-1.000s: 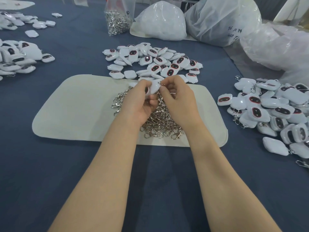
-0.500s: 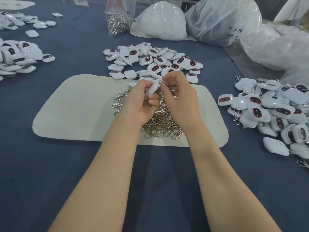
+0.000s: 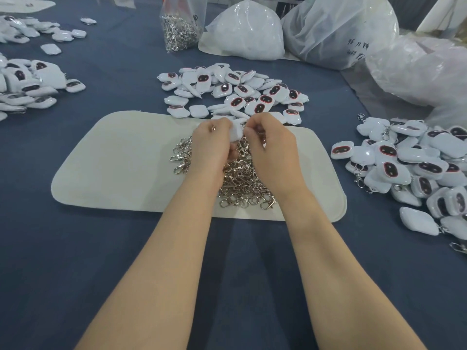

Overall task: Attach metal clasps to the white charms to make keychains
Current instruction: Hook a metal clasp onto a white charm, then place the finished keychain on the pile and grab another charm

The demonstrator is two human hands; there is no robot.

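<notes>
My left hand (image 3: 211,147) grips a white charm (image 3: 236,131) above a heap of silver metal clasps (image 3: 237,178) on a cream mat (image 3: 121,162). My right hand (image 3: 271,150) pinches at the charm's upper right corner, where a clasp is held; the clasp itself is mostly hidden by my fingers. A pile of loose white charms with dark red-rimmed faces (image 3: 235,92) lies just beyond the mat. Charms with clasps on them (image 3: 414,168) are heaped at the right.
More white charms (image 3: 27,84) lie at the left edge and far left corner. A clear bag of clasps (image 3: 179,31) stands at the back, beside large white plastic bags (image 3: 247,34). The table is covered in dark blue cloth (image 3: 75,261).
Both hands have shifted slightly away from me with the charm, and my fingers have closed tighter around it, hiding more of it.
</notes>
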